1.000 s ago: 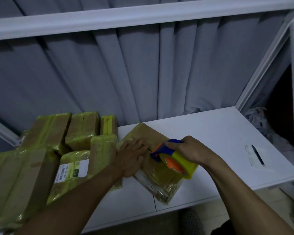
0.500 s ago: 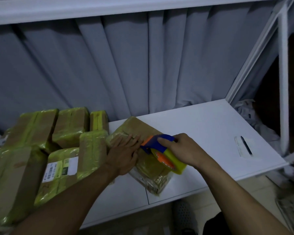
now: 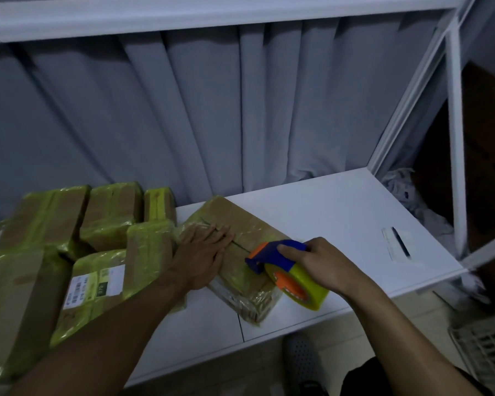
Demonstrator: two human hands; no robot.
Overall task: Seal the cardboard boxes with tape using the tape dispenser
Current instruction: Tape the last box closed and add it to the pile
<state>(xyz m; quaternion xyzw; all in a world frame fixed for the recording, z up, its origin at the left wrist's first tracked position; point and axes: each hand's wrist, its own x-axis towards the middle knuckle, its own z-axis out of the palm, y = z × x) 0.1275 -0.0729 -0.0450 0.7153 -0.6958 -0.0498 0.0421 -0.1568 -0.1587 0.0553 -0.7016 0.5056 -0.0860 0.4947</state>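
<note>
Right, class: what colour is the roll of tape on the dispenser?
The tape roll is yellow; clearest in the head view.

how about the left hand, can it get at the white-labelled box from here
Probably yes. The left hand lies flat on the box being taped; the labelled box sits close beside that forearm, its top uncovered. It would have to lift off first.

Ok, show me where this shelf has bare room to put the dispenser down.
Widest bare patch: white shelf between the box under your left hand and the paper slip, back to the curtain. A narrower strip lies at the front edge before that box. The left end is crowded with stacked wrapped boxes.
</note>
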